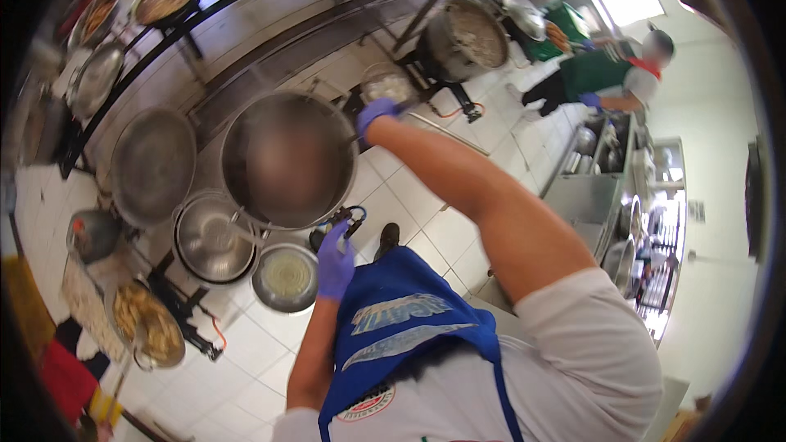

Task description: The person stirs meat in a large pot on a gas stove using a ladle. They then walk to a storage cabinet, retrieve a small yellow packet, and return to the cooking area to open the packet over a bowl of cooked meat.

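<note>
My right hand, in a purple glove, reaches far forward to the right rim of a large deep wok. Its fingers look curled, but what they grip is blurred. Just beyond it is a round strainer with white pieces in it; I cannot tell whether the hand touches it. My left hand, also gloved in purple, is closed near the wok's lower right side, by a black fitting with a blue hose. Its fingertips are partly hidden. A blurred patch covers the wok's contents.
Left of the wok are a wide pan, a perforated colander, a bowl of yellowish liquid and a pan of browned food. A big pot stands ahead. A person in a green apron is by the right-hand counter.
</note>
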Available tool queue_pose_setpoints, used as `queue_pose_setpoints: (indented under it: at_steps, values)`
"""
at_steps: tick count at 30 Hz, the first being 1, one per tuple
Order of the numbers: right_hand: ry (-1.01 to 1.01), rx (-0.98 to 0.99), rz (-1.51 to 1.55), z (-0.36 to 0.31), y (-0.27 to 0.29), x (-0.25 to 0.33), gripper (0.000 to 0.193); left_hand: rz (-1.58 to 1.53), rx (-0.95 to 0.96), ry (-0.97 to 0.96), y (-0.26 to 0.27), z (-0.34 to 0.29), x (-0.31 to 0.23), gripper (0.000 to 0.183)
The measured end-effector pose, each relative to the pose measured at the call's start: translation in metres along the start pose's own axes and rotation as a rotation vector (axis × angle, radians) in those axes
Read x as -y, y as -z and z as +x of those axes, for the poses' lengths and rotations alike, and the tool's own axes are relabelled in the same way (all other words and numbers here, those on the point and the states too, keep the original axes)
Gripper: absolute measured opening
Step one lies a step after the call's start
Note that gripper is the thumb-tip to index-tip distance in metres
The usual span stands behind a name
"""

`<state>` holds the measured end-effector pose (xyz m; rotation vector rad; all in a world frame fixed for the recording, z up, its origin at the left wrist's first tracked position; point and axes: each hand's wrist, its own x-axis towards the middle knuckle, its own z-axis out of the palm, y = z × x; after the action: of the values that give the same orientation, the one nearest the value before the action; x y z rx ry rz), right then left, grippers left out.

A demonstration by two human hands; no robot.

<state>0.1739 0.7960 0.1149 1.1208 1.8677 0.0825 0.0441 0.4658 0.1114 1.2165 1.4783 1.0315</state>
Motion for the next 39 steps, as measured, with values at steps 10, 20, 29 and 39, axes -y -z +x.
queue_pose_setpoints:
  at_steps: [10, 20, 29, 39]
  values:
    - [0.104, -0.017, 0.352, -0.084, -0.014, 0.068, 0.029, -0.022, -0.575, 0.828, 0.055, -0.29, 0.187, 0.018]
    - [0.18, 0.635, 0.51, -0.026, -0.021, 0.036, 0.026, -0.294, -0.255, 1.15, -0.083, -0.456, 0.24, 0.024]
    - [0.09, 0.581, 1.114, -0.058, -0.072, 0.065, 0.032, -0.469, -0.428, 1.287, -0.157, -0.5, 0.163, 0.024]
    - [0.136, 0.769, 1.458, -0.108, -0.124, 0.017, 0.04, -0.525, -0.553, 1.241, -0.154, -0.481, 0.139, 0.025]
